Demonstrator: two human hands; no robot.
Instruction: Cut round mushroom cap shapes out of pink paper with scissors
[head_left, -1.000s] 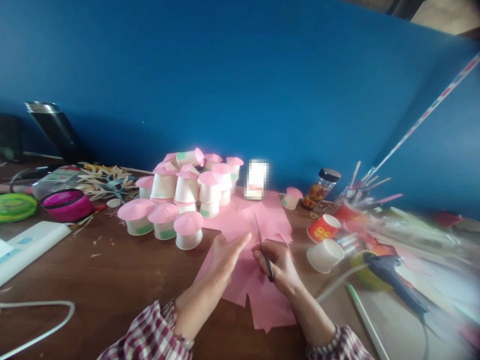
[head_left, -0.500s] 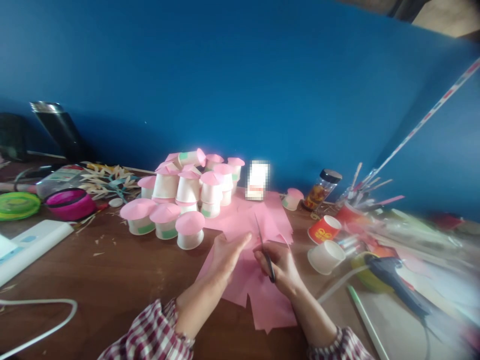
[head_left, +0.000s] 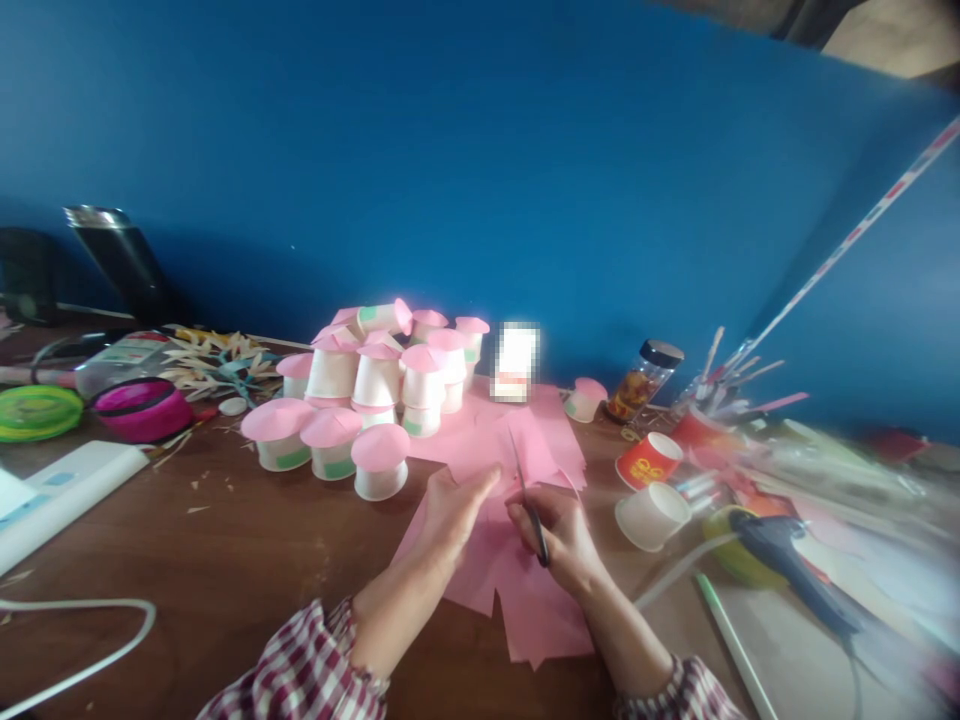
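Note:
In the middle, my left hand point(head_left: 450, 515) pinches a sheet of pink paper point(head_left: 484, 445), its thumb on top and the other fingers hidden beneath. A pair of scissors point(head_left: 534, 520) with dark handles is gripped in my right hand point(head_left: 566, 540). The blades point away from me and lie over the pink paper. More pink paper pieces point(head_left: 544, 620) with cut edges spread on the table under both wrists. Left of my hands stand several upturned paper cups point(head_left: 380, 480) with pink paper cone tops, some stacked, some bearing green patches.
Beyond the paper stands a blurred-out bright object point(head_left: 514, 360) by the blue wall. To the right are a red paper cup point(head_left: 649, 460), a white cup point(head_left: 654, 515), a lidded jar point(head_left: 645, 380) and a glue gun point(head_left: 795, 560). A white power strip point(head_left: 67, 500) lies left.

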